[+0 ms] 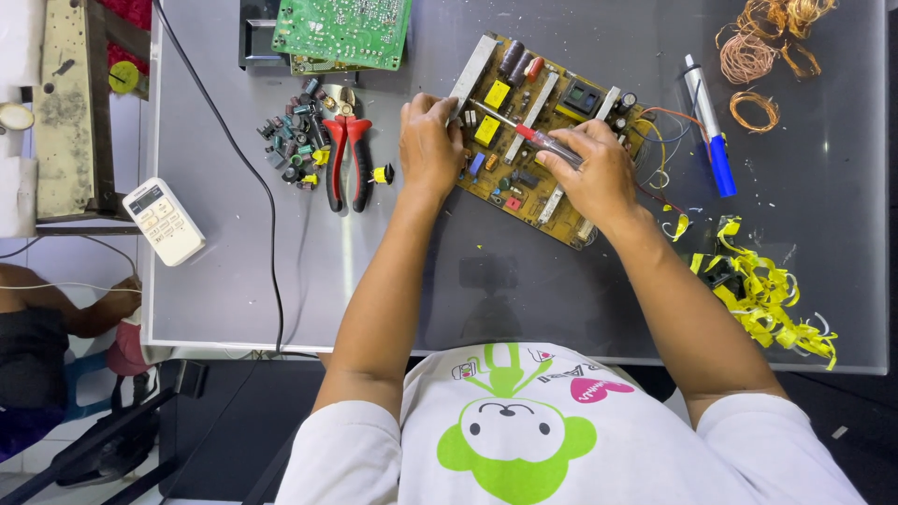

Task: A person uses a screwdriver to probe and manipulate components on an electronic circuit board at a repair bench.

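Note:
A brown circuit board [524, 192] with yellow, black and metal parts lies on the grey glass table [393, 281] in front of me. My left hand [428, 145] grips the board's near-left edge by a metal heat sink. My right hand [585, 173] holds a screwdriver [543, 138] with a clear red handle, its thin shaft pointing left onto the board near a yellow component.
Red-handled pliers [346, 159] lie beside a pile of small dark components [292, 140]. A green circuit board [341, 30] sits at the back. A blue and white desoldering pump [709, 126], copper wire coils [753, 56], yellow tape scraps [762, 290], a white remote [164, 221] and a black cable [253, 178] surround the work.

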